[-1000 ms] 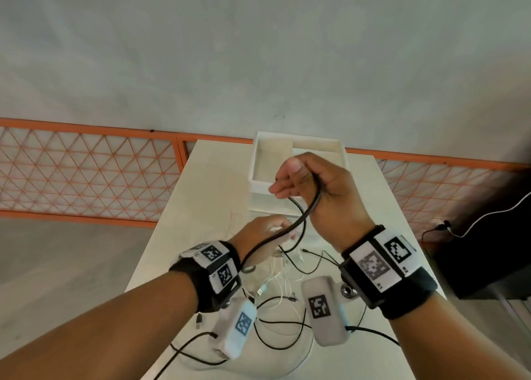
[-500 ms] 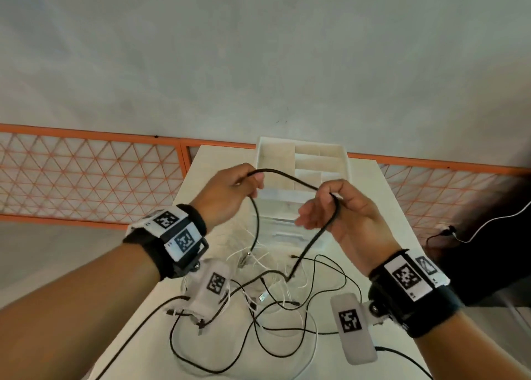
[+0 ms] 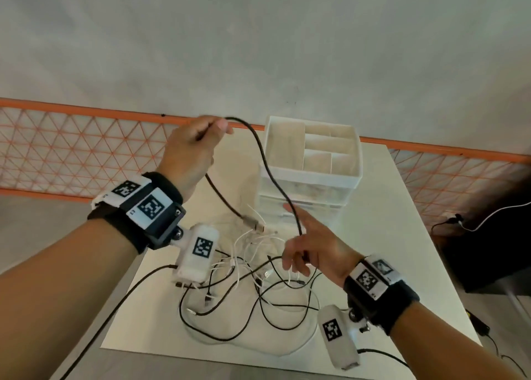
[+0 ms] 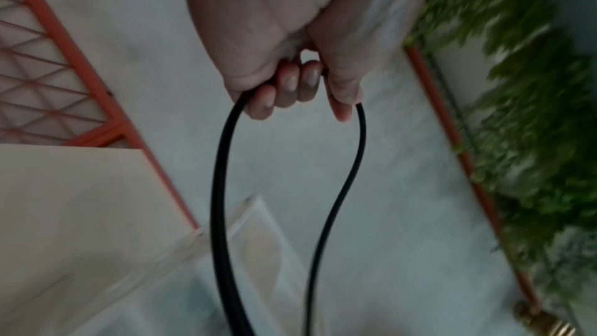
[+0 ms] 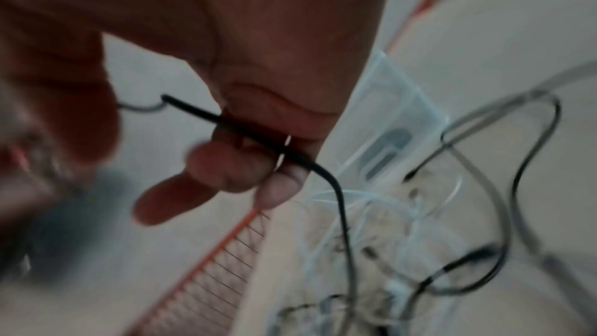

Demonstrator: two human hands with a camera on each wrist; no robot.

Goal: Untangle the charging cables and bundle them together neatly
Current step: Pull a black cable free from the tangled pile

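My left hand (image 3: 198,141) is raised at the far left of the table and grips a thick black cable (image 3: 267,167). In the left wrist view its curled fingers (image 4: 290,81) hold a bend of the black cable (image 4: 219,175). One short end hangs down to a metal USB plug (image 3: 253,224). The other run arcs down to my right hand (image 3: 304,250), which holds it low over the tangle with the index finger stretched out. The right wrist view shows fingers (image 5: 245,157) curled round the black cable (image 5: 336,188). A tangle of black and white cables (image 3: 258,287) lies on the white table (image 3: 388,236).
A white compartment organizer (image 3: 356,155) stands on clear drawers (image 3: 310,204) at the table's far side, just beyond my right hand. An orange mesh fence (image 3: 71,150) runs behind the table. A black box (image 3: 488,250) with its own leads sits on the floor at right.
My left hand has lifted up and to the left with the black cable. My right hand has dropped toward the tangle, so the stretch of cable between them is longer.
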